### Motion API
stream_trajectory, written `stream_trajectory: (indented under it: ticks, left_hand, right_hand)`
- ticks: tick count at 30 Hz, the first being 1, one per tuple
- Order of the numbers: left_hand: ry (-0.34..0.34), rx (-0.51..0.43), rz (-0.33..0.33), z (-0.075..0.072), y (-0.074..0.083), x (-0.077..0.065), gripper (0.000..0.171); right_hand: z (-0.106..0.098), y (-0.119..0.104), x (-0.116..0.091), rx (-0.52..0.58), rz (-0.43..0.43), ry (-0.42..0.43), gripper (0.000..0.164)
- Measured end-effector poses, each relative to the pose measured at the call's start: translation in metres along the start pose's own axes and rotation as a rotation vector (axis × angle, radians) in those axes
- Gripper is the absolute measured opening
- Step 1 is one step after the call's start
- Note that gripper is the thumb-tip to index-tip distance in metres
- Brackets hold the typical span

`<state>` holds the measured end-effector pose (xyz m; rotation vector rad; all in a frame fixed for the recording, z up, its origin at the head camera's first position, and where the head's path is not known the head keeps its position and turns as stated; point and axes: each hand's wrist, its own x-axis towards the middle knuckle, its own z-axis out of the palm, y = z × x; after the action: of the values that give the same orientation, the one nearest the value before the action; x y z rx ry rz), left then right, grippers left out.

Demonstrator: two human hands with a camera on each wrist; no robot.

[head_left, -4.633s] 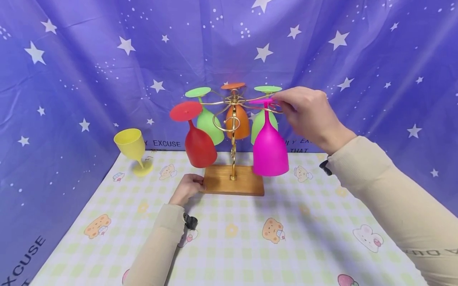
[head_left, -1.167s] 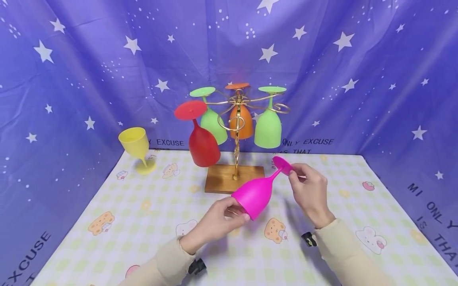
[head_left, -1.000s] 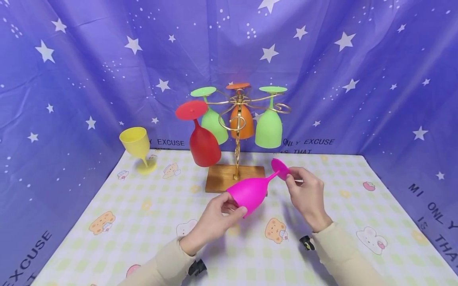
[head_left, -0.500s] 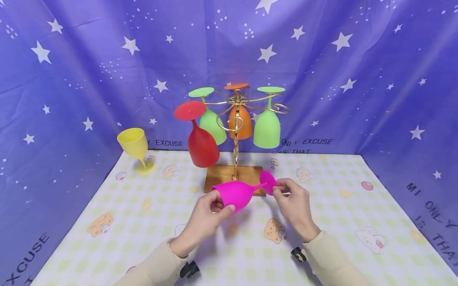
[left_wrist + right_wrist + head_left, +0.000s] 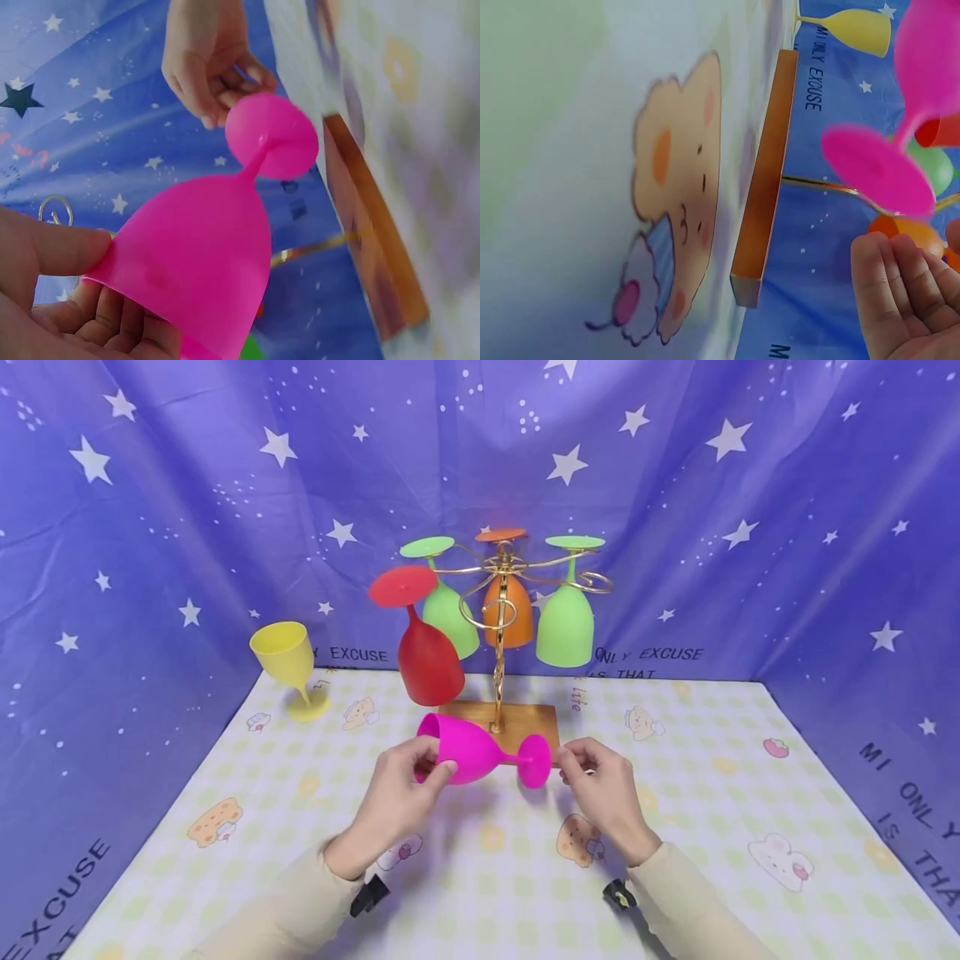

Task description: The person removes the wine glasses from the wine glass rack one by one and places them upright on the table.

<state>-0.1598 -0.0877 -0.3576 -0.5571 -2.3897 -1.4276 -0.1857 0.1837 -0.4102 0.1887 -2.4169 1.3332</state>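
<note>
A magenta plastic goblet (image 5: 468, 752) lies sideways in the air before the rack, its mouth to the left and foot to the right. My left hand (image 5: 397, 793) pinches its rim, thumb outside and fingers partly inside the bowl, as the left wrist view shows. Just right of the foot is my right hand (image 5: 603, 789), holding nothing; in the right wrist view its fingers (image 5: 874, 277) are loosely extended and a small gap parts them from the foot. Behind stands a gold wire glass rack (image 5: 499, 652) on a wooden base (image 5: 528, 727).
Upside down on the rack hang a red goblet (image 5: 429, 660), an orange goblet (image 5: 510, 614) and two green goblets, one on the right (image 5: 565, 627). A yellow goblet (image 5: 285, 656) stands upright at the back left of the checked tablecloth (image 5: 495, 893). A starry curtain surrounds the table.
The magenta goblet has come off the rack, passed between both hands, and turned from hanging to sideways. My left hand has left the base for the rim; my right hand has released the foot.
</note>
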Motion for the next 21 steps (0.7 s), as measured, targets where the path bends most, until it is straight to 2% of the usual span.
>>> stream_trajectory:
  ticks: [4, 9, 14, 21]
  left_hand:
    - [0.003, 0.102, 0.077, -0.014, -0.002, 0.003, 0.026]
    - [-0.005, 0.245, 0.129, -0.030, -0.001, 0.006, 0.016]
    - [-0.014, 0.389, 0.152, -0.045, 0.000, 0.009, 0.012]
    - [-0.026, 0.537, 0.174, -0.066, -0.003, 0.020, 0.010]
  right_hand:
    - [-0.002, 0.002, 0.010, 0.005, 0.056, -0.011, 0.012]
    - [0.000, 0.012, 0.027, 0.047, 0.190, -0.030, 0.013]
    - [0.004, 0.021, 0.041, 0.028, 0.311, -0.071, 0.018]
    - [0.011, 0.029, 0.052, 0.154, 0.478, -0.128, 0.027]
